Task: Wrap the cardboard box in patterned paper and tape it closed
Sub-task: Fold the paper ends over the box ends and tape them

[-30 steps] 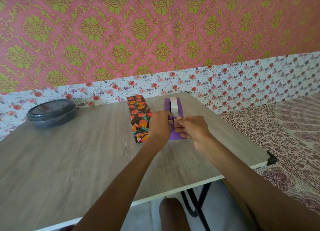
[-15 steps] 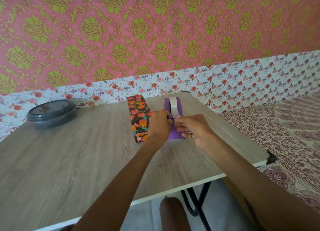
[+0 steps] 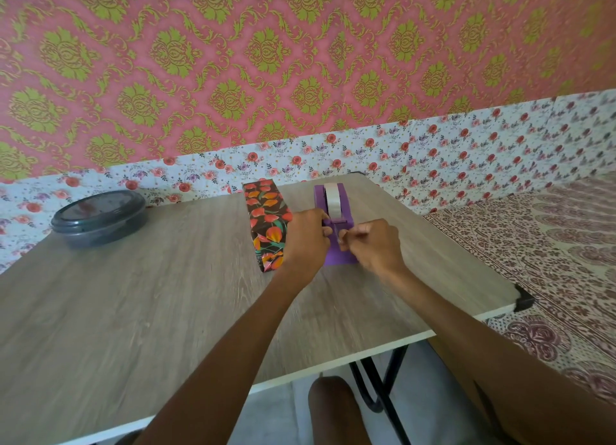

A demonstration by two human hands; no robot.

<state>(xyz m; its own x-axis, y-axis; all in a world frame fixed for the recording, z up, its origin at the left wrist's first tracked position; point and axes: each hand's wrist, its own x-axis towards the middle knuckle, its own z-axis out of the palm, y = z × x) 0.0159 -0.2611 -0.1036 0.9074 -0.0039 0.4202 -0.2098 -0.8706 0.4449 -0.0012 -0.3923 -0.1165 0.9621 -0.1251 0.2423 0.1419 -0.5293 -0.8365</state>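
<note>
The box (image 3: 266,217), wrapped in dark paper with orange and red flowers, lies lengthwise on the wooden table (image 3: 133,311) near its far edge. Just right of it stands a purple tape dispenser (image 3: 336,257) holding a roll of clear tape (image 3: 333,199). My left hand (image 3: 308,241) grips the dispenser's left side at the cutter end. My right hand (image 3: 375,246) pinches the free end of the tape just in front of the cutter. The strip itself is hard to make out.
A dark round lidded container (image 3: 100,216) sits at the table's far left. The wall rises right behind the table. A bed with a patterned cover (image 3: 550,251) lies to the right. A black cap marks the table's right front corner (image 3: 523,299).
My right hand has shifted slightly right and toward me, away from the cutter. My left hand stays on the dispenser. The box has not moved.
</note>
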